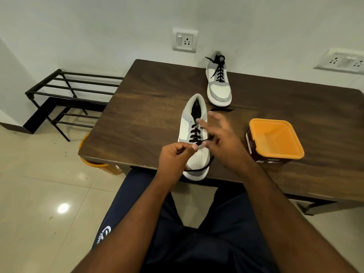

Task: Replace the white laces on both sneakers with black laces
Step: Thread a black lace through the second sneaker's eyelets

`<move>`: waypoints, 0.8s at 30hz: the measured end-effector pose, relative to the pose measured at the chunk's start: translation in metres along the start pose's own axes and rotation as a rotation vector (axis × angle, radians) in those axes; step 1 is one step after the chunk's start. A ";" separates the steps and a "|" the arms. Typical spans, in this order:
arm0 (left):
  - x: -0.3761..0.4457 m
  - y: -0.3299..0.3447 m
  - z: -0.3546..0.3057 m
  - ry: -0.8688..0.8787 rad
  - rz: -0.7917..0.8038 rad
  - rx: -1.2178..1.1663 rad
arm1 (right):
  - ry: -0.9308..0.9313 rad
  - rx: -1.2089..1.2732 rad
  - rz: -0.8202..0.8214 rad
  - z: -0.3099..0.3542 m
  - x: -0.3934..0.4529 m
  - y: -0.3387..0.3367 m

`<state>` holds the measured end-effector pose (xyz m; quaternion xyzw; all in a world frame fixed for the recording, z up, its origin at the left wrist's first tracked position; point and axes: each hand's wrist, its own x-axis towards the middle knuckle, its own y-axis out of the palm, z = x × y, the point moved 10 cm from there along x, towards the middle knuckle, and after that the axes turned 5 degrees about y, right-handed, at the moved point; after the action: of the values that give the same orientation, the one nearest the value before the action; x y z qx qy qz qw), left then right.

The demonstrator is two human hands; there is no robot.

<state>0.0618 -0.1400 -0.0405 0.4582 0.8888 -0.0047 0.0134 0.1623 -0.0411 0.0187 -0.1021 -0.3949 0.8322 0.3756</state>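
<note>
1. A dark wooden table point(149, 99) is seen from above, with the person's two bare forearms reaching over its near edge
2. The near sneaker point(194, 134), white and grey, is laid on the table with its toe at the near edge and its heel opening turned away from the person
3. A black lace point(195, 134) is threaded in several crossings through the lower eyelets of this sneaker; a loose stretch of it is draped across the toe cap toward the left hand
4. The left hand point(174, 159) is clenched beside the toe, and one end of the black lace is pinched between its thumb and forefinger
5. The right hand point(223, 138) is held over the right side of the sneaker with fingers spread and partly blurred; whether anything is gripped by it cannot be told
6. The far sneaker point(219, 80) is placed near the table's back edge by the wall, already fitted with black laces whose ends lie loose
7. An orange tub point(274, 140) with dark sides is set on the table to the right of the right hand
8. A black metal rack point(65, 91) is stood on the floor to the left of the table
</note>
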 end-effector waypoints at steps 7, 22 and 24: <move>0.011 -0.042 -0.007 0.051 -0.125 0.038 | 0.255 0.204 -0.189 -0.062 -0.002 -0.029; 0.022 -0.052 -0.003 0.040 -0.076 0.035 | 0.453 0.485 -0.351 -0.084 -0.012 -0.024; 0.026 -0.049 -0.005 0.043 -0.074 0.064 | 0.433 0.358 -0.424 -0.088 -0.013 -0.033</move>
<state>0.0065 -0.1468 -0.0366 0.4250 0.9046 -0.0237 -0.0207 0.2304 0.0146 -0.0171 -0.1243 -0.1666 0.7507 0.6271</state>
